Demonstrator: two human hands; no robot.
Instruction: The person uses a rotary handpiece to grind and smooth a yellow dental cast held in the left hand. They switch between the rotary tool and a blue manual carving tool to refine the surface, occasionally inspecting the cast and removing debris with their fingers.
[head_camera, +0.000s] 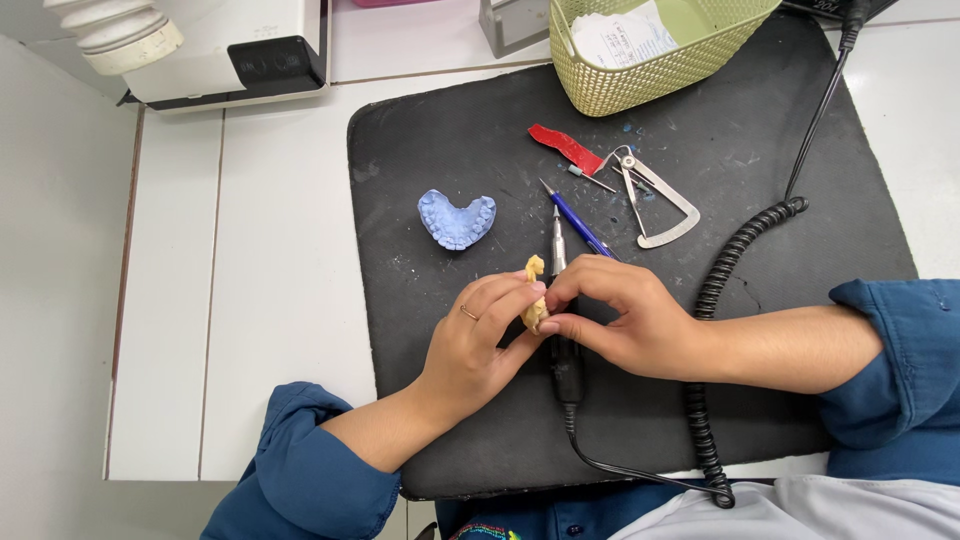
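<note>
A small yellowish plaster-like dental piece (534, 300) sits pinched between the two hands just above the middle of the black rubber mat (440, 150), its upper tip poking out above the fingers. The left hand (478, 345), with a thin ring on one finger, grasps the piece from the left side with thumb and fingertips curled around it. The right hand (622, 318) closes on the same piece from the right, its fingertips meeting those of the left hand. Directly beneath and between the hands lies a slim black-and-silver motor handpiece (560, 300), its metal tip pointing away from the person and its thin black cable (620, 468) running back toward the body; whether either hand touches it cannot be told.

Just beyond the handpiece tip lies a blue pen-shaped instrument (577, 223), angled on the mat. To the left of it rests a light blue horseshoe-shaped dental cast (456, 219), well apart from the hands. Farther back lie a silver metal caliper gauge (655, 200) and a red strip (565, 146) beside it. A coiled black cord (720, 290) curves along the right side of the mat, passing under the right forearm. A pale green woven plastic basket (640, 75) holding papers stands at the far edge of the mat, on the white tabletop (280, 250).
</note>
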